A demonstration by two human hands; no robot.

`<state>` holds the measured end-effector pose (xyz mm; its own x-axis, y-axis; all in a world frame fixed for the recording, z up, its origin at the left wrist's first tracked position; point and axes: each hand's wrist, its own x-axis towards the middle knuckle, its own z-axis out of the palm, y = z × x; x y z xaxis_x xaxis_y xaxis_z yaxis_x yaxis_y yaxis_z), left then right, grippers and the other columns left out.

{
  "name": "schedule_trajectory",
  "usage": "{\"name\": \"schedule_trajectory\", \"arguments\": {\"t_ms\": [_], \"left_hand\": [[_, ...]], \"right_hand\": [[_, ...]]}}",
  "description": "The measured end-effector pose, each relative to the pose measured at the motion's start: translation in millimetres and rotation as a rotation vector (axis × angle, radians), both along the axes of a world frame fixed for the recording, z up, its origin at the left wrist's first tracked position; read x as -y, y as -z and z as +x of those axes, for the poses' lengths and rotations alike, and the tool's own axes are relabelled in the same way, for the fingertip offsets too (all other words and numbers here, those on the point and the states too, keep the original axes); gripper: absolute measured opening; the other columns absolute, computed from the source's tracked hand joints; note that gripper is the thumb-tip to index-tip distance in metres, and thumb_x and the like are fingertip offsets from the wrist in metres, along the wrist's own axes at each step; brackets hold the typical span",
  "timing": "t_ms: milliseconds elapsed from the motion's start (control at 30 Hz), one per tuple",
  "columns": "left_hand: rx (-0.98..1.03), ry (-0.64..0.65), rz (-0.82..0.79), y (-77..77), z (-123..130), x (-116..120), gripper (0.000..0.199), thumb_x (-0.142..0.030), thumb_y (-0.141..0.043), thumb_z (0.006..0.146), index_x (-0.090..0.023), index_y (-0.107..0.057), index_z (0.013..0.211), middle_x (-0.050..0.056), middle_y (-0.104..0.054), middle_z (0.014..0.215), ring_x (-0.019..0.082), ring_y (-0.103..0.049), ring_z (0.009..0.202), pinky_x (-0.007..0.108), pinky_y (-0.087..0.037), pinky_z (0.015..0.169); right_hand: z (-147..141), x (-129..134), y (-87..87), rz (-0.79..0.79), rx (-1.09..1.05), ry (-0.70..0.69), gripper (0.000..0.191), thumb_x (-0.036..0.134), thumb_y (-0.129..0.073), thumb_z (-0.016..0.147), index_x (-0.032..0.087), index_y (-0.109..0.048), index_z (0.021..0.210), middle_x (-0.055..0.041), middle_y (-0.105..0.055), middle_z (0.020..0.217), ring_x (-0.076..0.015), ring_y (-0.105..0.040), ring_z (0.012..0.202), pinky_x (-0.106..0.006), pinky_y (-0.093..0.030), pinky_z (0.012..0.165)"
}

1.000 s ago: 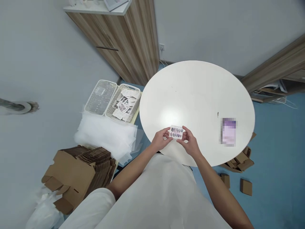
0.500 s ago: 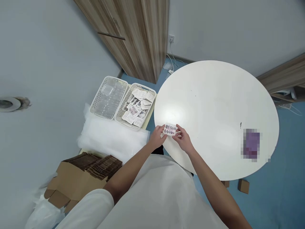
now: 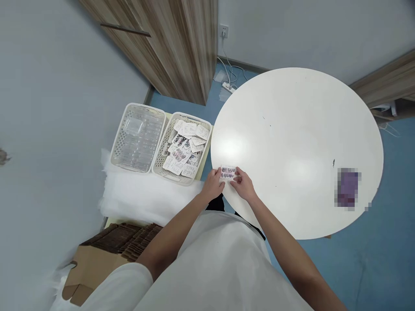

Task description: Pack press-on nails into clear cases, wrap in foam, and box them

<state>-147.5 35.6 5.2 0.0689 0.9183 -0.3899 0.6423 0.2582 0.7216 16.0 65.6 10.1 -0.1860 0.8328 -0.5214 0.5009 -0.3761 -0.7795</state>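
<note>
Grey walls (image 3: 58,65) and a blue floor (image 3: 382,259) surround a white table (image 3: 298,134) with a rounded edge. To its left, two white baskets stand side by side: the left basket (image 3: 118,134) contains clear plastic boxes (image 3: 142,142), and the right basket (image 3: 173,178) contains many loose printed cards (image 3: 181,151), lying one over another. Nearer to the person is a pile of white soft sheets (image 3: 142,196), then brown folded cardboard (image 3: 97,265), which the left arm partly covers. A purple object (image 3: 347,188), blurred into squares, lies far right on the table. One small patterned card (image 3: 228,172) is over the table's near left border; whether it touches the surface, I cannot tell. The left hand (image 3: 212,185) grips its left edge, and the right hand (image 3: 244,186) pinches its right edge. The left hand is between this card and the baskets.
</note>
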Motion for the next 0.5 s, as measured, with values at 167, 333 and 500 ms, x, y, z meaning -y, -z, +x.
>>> {"name": "schedule_trajectory", "arguments": {"t_ms": [167, 333, 500], "left_hand": [[0.124, -0.038, -0.052, 1.2, -7, 8, 0.061, -0.028, -0.047, 0.079, -0.020, -0.026, 0.135, 0.012, -0.040, 0.124, 0.024, -0.042, 0.114, 0.039, -0.038, 0.094], [0.222, -0.044, -0.074, 2.1, -10, 15, 0.062, -0.025, -0.047, 0.079, -0.022, -0.024, 0.136, 0.009, -0.032, 0.138, 0.023, -0.035, 0.124, 0.038, -0.034, 0.100], [0.282, -0.051, -0.101, 2.1, -11, 1, 0.064, -0.022, -0.047, 0.078, -0.021, -0.022, 0.137, 0.008, -0.030, 0.141, 0.024, -0.029, 0.128, 0.039, -0.029, 0.103]], "right_hand": [[4, 14, -8.1, -0.052, -0.070, 0.122, 0.063, 0.033, -0.062, 0.067, 0.029, -0.039, 0.126, -0.0069, -0.050, 0.120, -0.0192, -0.055, 0.096, -0.041, -0.046, 0.086], [2, 20, -12.1, -0.149, -0.273, 0.249, 0.060, 0.034, -0.064, 0.067, 0.026, -0.041, 0.122, -0.0087, -0.048, 0.126, -0.0204, -0.052, 0.109, -0.042, -0.041, 0.095], [-8, 10, -12.2, -0.169, -0.332, 0.309, 0.059, 0.033, -0.066, 0.066, 0.024, -0.043, 0.119, -0.0096, -0.047, 0.127, -0.0208, -0.048, 0.115, -0.042, -0.038, 0.099]]}}
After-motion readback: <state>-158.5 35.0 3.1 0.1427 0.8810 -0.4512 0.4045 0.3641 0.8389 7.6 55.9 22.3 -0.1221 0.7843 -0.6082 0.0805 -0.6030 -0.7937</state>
